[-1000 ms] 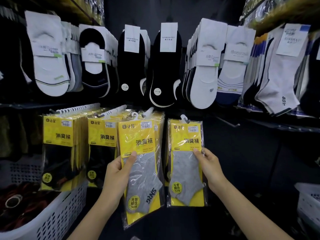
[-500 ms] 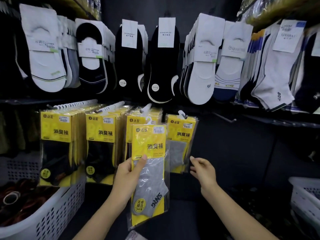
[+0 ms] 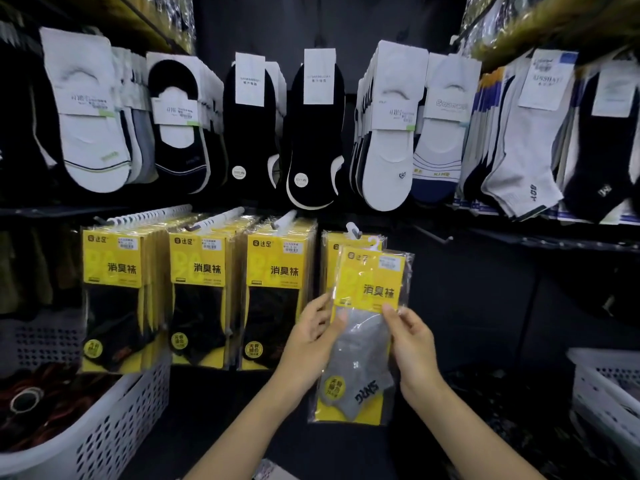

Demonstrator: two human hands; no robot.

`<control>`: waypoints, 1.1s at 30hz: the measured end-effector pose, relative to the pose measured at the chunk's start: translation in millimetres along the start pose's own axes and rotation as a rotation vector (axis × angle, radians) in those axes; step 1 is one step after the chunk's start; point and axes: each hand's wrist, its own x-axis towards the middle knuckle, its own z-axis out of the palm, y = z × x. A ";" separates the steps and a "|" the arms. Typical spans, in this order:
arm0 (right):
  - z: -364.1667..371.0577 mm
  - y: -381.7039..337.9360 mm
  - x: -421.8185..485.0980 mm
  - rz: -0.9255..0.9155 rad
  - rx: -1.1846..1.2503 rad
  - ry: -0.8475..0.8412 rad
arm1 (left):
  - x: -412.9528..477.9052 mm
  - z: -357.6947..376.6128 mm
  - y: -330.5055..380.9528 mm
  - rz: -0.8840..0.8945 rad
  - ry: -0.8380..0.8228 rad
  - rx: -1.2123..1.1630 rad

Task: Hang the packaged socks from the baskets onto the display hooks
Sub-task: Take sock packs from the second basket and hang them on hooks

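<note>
Across the upper rail, loose banded socks hang in white and black bunches. Below them at the far left we see a white perforated basket holding dark, reddish goods. Over its rim three full rows of yellow packs of black socks hang from display hooks. Next to the right, a fourth hook bears one more yellow pack, mostly covered. In front of it we find the pack of grey socks, upright, slightly tilted and held in both hands. The left hand grips its left edge, with the thumb laid on the front of the wrapper and the other fingers curled round behind. The right hand pinches the pack near its right edge. One fingertip presses the front just under the yellow header, and the remaining fingers are bent beside it. The pack's white hanger sits just beside the tip of the fourth hook, and we cannot tell whether it is over it. At the right edge stands a second white basket.
</note>
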 end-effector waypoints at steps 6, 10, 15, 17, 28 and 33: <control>0.9 -9.2 22.9 -0.051 -0.134 0.012 | 3.1 8.5 -8.3 -0.034 0.033 0.049; 12.3 -6.7 37.9 -0.033 -0.179 -0.019 | 12.3 6.2 -11.6 -0.072 0.097 0.116; 21.2 5.6 61.7 0.057 -0.184 0.025 | 32.6 8.1 -18.0 -0.107 0.073 0.180; 23.6 8.5 71.8 0.121 -0.172 0.038 | 44.3 9.7 -19.2 -0.125 0.069 0.219; 8.2 47.8 93.7 0.294 -0.199 0.087 | 65.4 5.0 -55.5 -0.120 0.146 0.280; -33.9 85.9 41.4 0.338 -0.297 0.023 | 9.6 -8.5 -93.1 -0.160 0.141 0.313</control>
